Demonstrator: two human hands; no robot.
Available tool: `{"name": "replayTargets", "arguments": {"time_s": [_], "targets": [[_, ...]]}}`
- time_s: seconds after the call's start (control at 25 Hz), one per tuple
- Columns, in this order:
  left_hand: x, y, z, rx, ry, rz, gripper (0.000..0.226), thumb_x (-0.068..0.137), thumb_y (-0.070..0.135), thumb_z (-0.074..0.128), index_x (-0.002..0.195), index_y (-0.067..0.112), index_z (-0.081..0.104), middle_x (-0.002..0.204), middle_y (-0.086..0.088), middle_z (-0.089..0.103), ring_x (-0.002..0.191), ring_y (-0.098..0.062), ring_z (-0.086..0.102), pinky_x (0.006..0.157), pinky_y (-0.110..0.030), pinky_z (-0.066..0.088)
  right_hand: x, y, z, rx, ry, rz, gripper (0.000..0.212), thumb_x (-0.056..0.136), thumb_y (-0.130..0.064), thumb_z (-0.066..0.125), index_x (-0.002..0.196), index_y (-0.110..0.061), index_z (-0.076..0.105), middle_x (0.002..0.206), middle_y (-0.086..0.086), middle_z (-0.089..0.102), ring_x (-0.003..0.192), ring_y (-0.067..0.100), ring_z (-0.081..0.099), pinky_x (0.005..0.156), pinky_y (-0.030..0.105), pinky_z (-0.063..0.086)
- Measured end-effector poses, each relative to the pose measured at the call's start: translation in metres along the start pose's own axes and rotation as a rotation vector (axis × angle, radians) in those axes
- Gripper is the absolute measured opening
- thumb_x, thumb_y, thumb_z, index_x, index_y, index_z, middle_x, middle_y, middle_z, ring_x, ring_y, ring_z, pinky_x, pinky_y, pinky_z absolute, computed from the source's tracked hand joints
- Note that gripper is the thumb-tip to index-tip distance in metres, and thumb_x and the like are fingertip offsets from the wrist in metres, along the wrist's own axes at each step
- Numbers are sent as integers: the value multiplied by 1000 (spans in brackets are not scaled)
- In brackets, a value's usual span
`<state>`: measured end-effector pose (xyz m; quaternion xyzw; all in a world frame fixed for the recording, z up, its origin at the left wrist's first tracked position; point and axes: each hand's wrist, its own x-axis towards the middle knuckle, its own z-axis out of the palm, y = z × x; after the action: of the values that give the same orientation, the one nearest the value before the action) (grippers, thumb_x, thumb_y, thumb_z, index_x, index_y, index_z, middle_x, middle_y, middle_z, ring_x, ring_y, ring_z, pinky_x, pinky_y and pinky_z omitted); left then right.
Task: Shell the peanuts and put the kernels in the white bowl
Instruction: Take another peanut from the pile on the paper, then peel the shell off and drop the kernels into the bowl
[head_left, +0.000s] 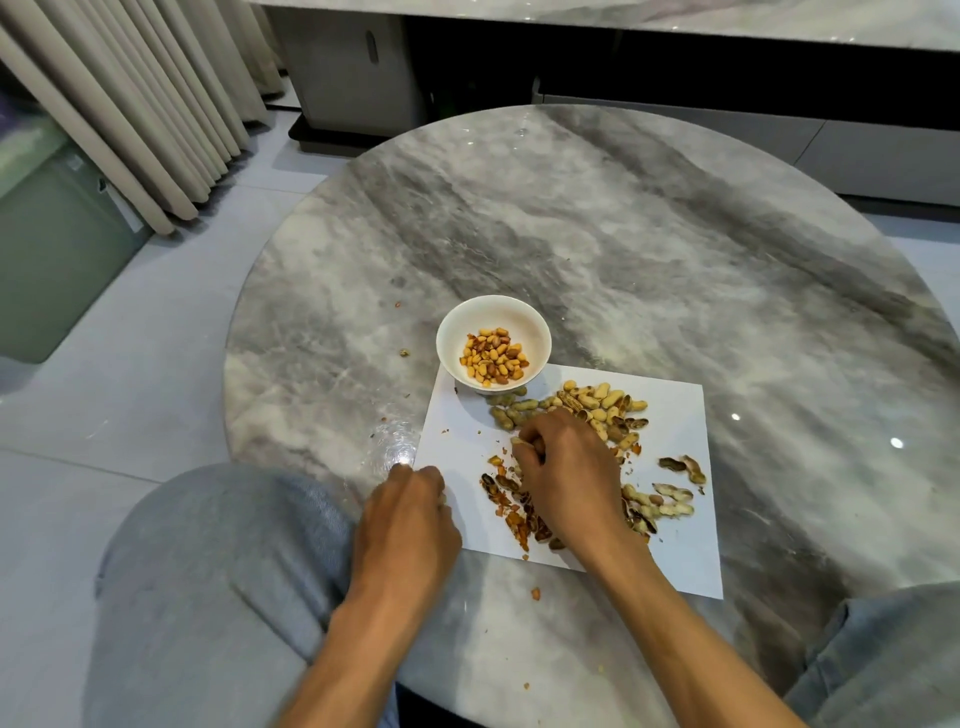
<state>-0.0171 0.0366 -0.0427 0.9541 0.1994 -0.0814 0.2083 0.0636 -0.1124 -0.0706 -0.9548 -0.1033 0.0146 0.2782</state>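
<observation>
Right hand (563, 467) grips a peanut (519, 442) above the white sheet (675, 545) — left hand (410, 514) curled at the sheet's edge, contents indiscernible — white bowl (535, 332) holds kernels (493, 356).

The white bowl (493, 342) stands upright, its base overlapping the far left corner of the white paper sheet (670, 410), and holds a small heap of tan and reddish kernels (493, 357). Unshelled peanuts (597, 405) lie piled on the sheet just beside the bowl, with broken shells (519, 501) and what look like split pods (670, 499) scattered nearer the sheet's front edge.
</observation>
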Motion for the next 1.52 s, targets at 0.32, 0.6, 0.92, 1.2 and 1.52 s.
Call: {"name": "replayTargets", "arguments": {"time_s": [0.32, 0.6, 0.92, 1.2, 1.52], "targets": [[6, 30, 6, -716, 98, 151, 18, 87, 11, 74, 100, 23, 77, 91, 10, 75, 78, -6, 68, 72, -23, 55, -17, -5, -44, 879, -89, 328, 8, 93, -13, 68, 90, -18, 72, 78, -4, 71, 64, 2, 61, 61, 22, 48], [11, 64, -12, -1098, -34, 309, 23, 84, 8, 75, 103, 20, 78, 100, 5, 77, 96, -10, 71, 83, -28, 58, -33, -6, -90, 1168, -144, 375, 17, 95, -7, 62, 97, -11, 78, 82, 10, 73, 67, 13, 65, 71, 31, 58], [17, 63, -12, -1129, -102, 357, 13, 82, 18, 77, 94, 20, 80, 97, -3, 73, 92, -20, 69, 80, -46, 58, -32, -3, -96, 1110, -172, 319, 24, 78, -19, 72, 99, -9, 79, 84, 13, 76, 71, 23, 71, 72, 27, 57], [7, 71, -8, -1317, -178, 298, 23, 77, 18, 73, 99, 21, 81, 106, -1, 74, 106, -16, 69, 83, -24, 55, -31, -7, -90, 1234, -101, 423, 24, 73, -16, 74, 93, -5, 80, 92, 18, 76, 82, 27, 74, 71, 28, 58], [11, 65, -4, -872, -4, 510, 39, 77, 18, 79, 115, 27, 75, 110, 11, 66, 96, -12, 70, 81, -32, 60, -31, -4, -86, 1267, -196, 521, 17, 76, -14, 73, 89, -6, 80, 95, 18, 76, 92, 29, 73, 83, 36, 57]]}}
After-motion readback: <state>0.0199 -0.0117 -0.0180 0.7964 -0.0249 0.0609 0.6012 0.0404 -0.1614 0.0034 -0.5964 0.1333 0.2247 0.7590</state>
